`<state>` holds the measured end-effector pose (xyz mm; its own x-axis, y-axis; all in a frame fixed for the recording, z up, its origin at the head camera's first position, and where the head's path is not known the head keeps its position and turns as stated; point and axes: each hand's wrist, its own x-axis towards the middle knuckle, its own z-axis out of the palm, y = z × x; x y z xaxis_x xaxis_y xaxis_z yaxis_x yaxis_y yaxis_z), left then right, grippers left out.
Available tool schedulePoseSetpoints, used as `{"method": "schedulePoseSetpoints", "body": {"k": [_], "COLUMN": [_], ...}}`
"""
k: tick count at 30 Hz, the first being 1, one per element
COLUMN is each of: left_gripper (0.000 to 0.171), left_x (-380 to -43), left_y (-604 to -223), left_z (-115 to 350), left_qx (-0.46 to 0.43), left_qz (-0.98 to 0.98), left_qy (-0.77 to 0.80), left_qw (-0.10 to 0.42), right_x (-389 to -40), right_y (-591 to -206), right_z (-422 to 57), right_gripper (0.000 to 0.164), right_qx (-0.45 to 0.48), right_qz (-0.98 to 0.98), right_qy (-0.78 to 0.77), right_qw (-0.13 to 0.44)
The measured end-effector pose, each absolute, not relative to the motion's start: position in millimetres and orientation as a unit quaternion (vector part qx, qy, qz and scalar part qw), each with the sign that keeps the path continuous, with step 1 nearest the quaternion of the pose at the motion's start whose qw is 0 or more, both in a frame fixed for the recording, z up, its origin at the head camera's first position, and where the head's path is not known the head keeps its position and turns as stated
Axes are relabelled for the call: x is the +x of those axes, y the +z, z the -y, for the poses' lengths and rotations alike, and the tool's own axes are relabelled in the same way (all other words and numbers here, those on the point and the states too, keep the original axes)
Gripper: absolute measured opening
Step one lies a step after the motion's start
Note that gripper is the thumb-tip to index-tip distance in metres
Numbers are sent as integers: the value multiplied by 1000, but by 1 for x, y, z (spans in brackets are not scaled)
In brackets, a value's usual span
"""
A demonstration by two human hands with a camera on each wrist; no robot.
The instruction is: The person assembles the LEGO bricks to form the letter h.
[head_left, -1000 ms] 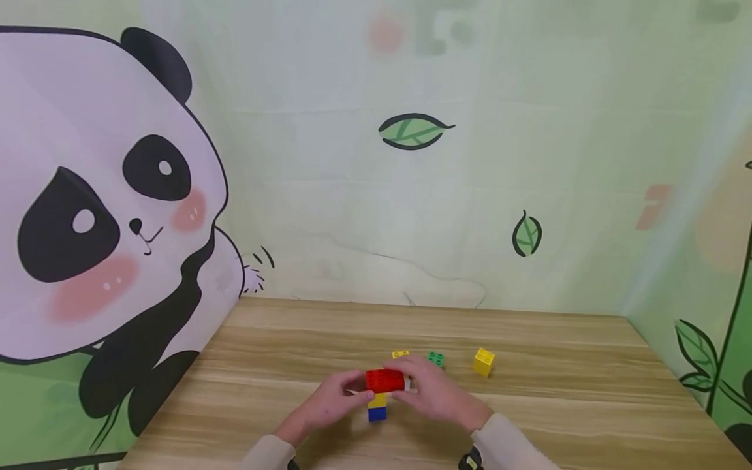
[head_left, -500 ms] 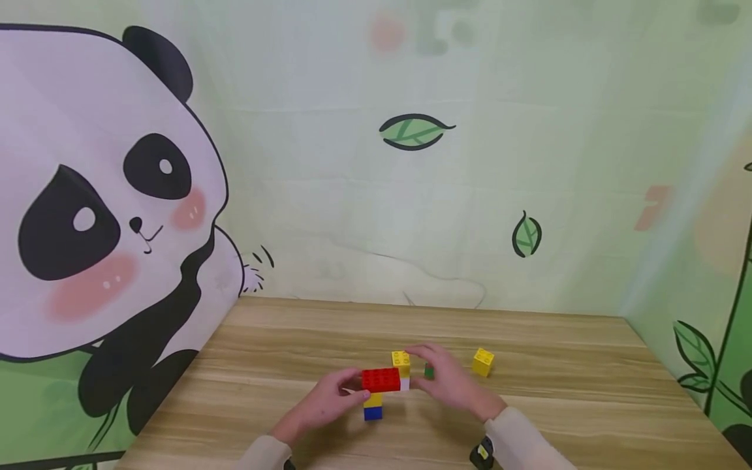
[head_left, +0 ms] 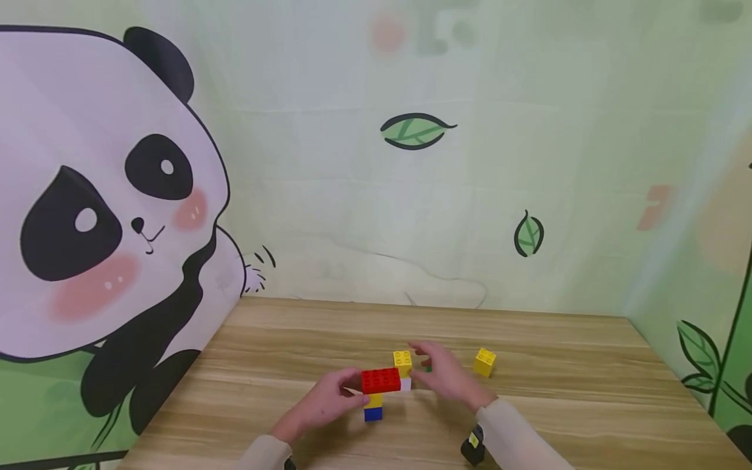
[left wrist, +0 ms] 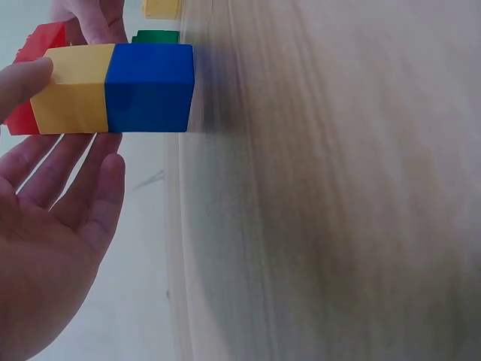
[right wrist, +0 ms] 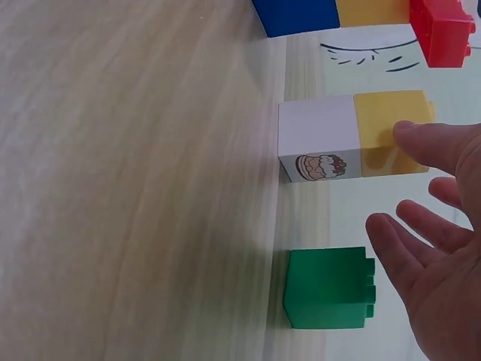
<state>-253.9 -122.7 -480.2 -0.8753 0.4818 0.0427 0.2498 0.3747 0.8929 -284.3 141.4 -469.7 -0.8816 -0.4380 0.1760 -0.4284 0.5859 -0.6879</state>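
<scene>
Stack of three bricks, upright near the middle of the wooden table, pinched between thumb and fingers of the left hand. Blue brick lowest, yellow brick in the middle with the thumb across its face close to the red seam, long red brick on top, studs up, jutting out to the right. Just behind that jutting end, a second pile: white brick with a cake print on one side, below another yellow brick. Beside this pile, the right hand, fingers released and spread apart, thumb tip over the upper yellow face; touching or merely close, cannot tell. Green brick near those fingers, apart from the pile, mostly hidden in the head view. Farther right, a lone yellow block. Beyond the table, a pale wall with a large panda.
</scene>
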Motion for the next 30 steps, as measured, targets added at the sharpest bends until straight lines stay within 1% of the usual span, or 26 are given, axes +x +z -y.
{"method": "schedulePoseSetpoints", "body": {"k": [6,16,23,30], "left_gripper": [35,32,37,36], "left_x": [-254,-256,-256,-255], "left_y": [-480,-481,-481,-480], "left_z": [122,122,121,121], "left_qx": [218,225,233,233], "left_qz": [-825,-829,-828,-833], "left_qy": [509,502,499,492], "left_qw": [112,106,105,101], "right_x": [-292,-294,-294,-293], "right_y": [-474,-479,-484,-484], "right_z": [-138,-135,-135,-138], "right_gripper": [57,56,49,44], "right_qx": [-247,-244,-247,-251], "right_qz": [-880,-866,-863,-864], "right_qy": [-405,-433,-437,-433], "right_qw": [16,52,58,59]}}
